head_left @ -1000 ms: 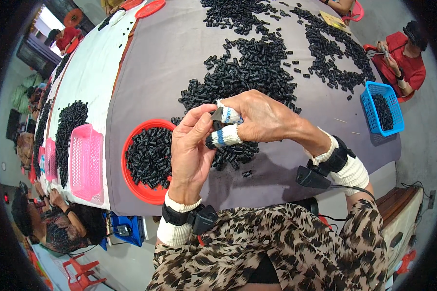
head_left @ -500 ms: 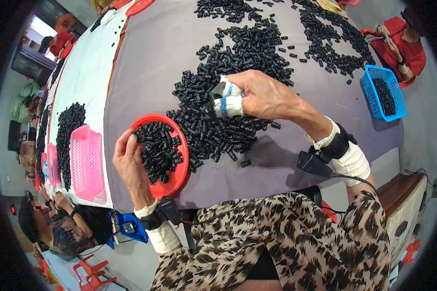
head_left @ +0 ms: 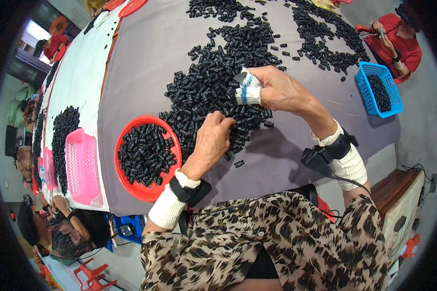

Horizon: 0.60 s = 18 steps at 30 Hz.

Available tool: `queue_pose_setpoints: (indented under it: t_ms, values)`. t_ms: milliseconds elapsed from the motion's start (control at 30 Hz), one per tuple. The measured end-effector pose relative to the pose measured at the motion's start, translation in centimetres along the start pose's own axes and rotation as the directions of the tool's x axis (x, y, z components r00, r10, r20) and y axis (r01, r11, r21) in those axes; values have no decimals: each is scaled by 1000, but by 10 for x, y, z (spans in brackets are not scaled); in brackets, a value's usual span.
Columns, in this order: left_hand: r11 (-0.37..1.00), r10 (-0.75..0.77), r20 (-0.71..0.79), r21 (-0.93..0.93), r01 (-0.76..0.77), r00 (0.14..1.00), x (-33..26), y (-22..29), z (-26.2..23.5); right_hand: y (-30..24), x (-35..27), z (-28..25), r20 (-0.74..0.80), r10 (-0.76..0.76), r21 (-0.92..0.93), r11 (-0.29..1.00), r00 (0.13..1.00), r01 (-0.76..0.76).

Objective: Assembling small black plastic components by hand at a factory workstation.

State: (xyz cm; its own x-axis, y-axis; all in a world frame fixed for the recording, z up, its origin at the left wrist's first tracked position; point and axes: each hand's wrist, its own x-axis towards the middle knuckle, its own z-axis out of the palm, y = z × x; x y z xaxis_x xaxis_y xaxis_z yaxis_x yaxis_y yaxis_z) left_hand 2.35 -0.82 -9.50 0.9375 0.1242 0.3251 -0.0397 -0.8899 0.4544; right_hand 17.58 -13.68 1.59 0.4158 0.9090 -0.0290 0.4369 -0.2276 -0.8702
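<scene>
My left hand (head_left: 213, 138) is at the near edge of a big pile of small black cylindrical parts (head_left: 199, 92), fingers bent together. Its fingertips are among the parts, so what they pinch is hidden. My right hand (head_left: 281, 89) hovers over the pile's right side, closed on a small grey metal blade (head_left: 240, 76). White bands with blue stripes wrap its thumb and finger. To the left of my left hand stands a round red tray (head_left: 118, 167) holding many of the same black parts. Both wrists wear white knitted cuffs and black straps.
A blue basket (head_left: 398, 104) with black parts stands at the table's right edge. Pink baskets (head_left: 85, 169) and another black heap (head_left: 65, 131) are on the white table at left. Co-workers sit around: one in red (head_left: 398, 46) at right, another (head_left: 58, 228) at lower left.
My left hand has left the red tray and moved right to the edge of the black pile. My right hand has shifted slightly right, still gripping the blade.
</scene>
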Motion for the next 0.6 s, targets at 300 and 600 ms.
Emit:
queue_pose_setpoints:
  t_ms: [300,600]
  values:
    - [970,169,67,165,-178,983,9,-2,18,12,-7,-2,11,20,45,999,1000,-21]
    - [890,-231,-1,-404,211,973,11,4,-16,0,32,12,-41,-121,-75,990,992,118]
